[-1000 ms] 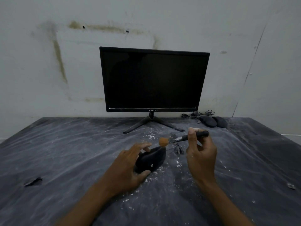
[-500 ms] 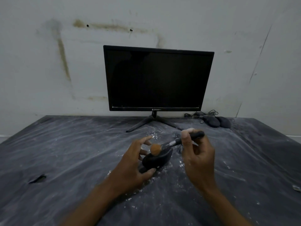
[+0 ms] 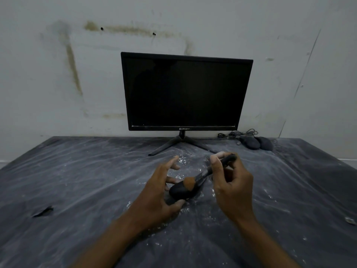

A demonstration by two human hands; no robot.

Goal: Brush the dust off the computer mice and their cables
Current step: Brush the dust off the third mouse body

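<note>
Near the middle of the dusty, plastic-covered dark desk [image 3: 77, 180], the left hand [image 3: 156, 192] pinches a black computer mouse [image 3: 181, 191] between thumb and fingers, while the right hand's [image 3: 231, 188] grip pinches a black-handled brush [image 3: 214, 171] whose orange bristles touch the mouse's top.

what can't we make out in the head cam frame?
Head view only:
- Underside and left flank of the held mouse: covered by the left hand.
- Its cable: lost behind the right hand in dim light.
- Brush handle middle: wrapped by right fingers.
- Two mice by the wall: too small and dark to judge dust.
- Both forearms: cut by the bottom edge.
</note>
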